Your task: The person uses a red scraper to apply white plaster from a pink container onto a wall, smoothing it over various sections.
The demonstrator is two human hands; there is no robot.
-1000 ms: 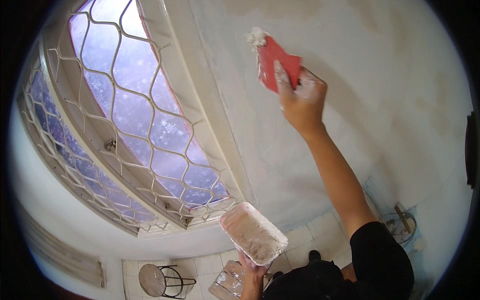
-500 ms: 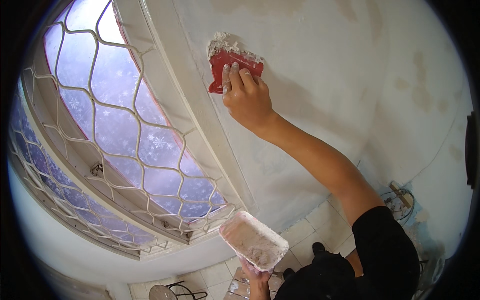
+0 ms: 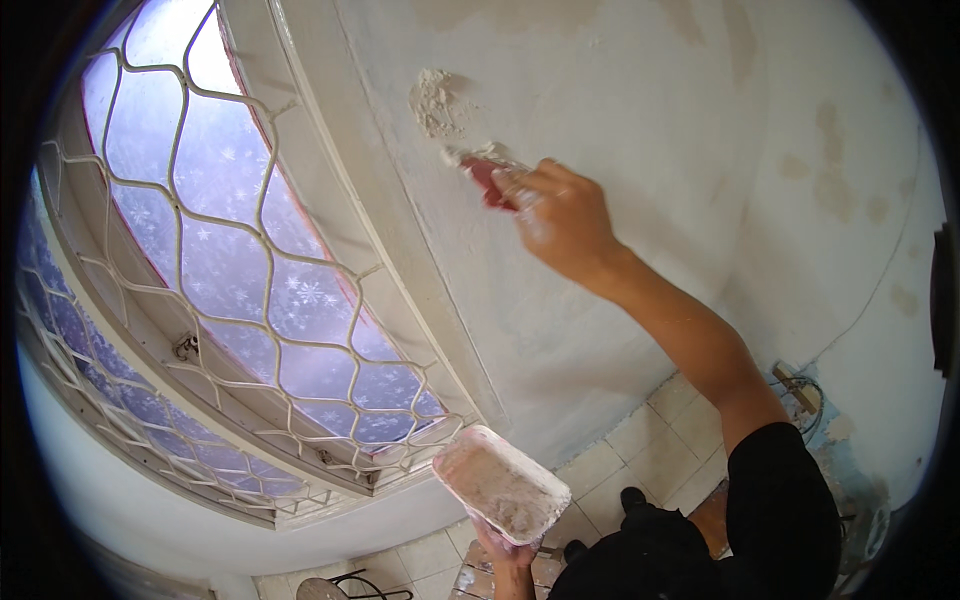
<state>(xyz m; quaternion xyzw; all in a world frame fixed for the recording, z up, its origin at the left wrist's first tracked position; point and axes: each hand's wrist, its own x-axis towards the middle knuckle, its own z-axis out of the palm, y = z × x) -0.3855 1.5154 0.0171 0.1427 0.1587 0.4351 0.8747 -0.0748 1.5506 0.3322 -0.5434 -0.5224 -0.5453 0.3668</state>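
My right hand (image 3: pixel 560 212) is closed round a red putty spreader (image 3: pixel 487 180), held tilted near the wall and somewhat blurred. Pale putty clings along the spreader's upper edge. Just above and left of it, a rough lump of putty (image 3: pixel 436 104) sticks to the wall (image 3: pixel 600 110). Low in the middle, my left hand (image 3: pixel 508 546) grips a white rectangular tub (image 3: pixel 502 484) from beneath. Putty coats the tub's inside and lies in a heap toward its lower right end. My left fingers are mostly hidden under the tub.
On the left is a window (image 3: pixel 215 230) with frosted snowflake panes behind a wavy metal grille (image 3: pixel 265 235). Its frame (image 3: pixel 370 215) runs beside the wall. Below are a tiled floor (image 3: pixel 640 450), a round stool (image 3: pixel 325 589) and a wooden platform (image 3: pixel 475 578). A cable (image 3: pixel 818 400) lies at lower right.
My right hand has pulled the spreader off the wall, down and to the right, and turned it. A lump of putty stays on the wall. The tub has barely moved.
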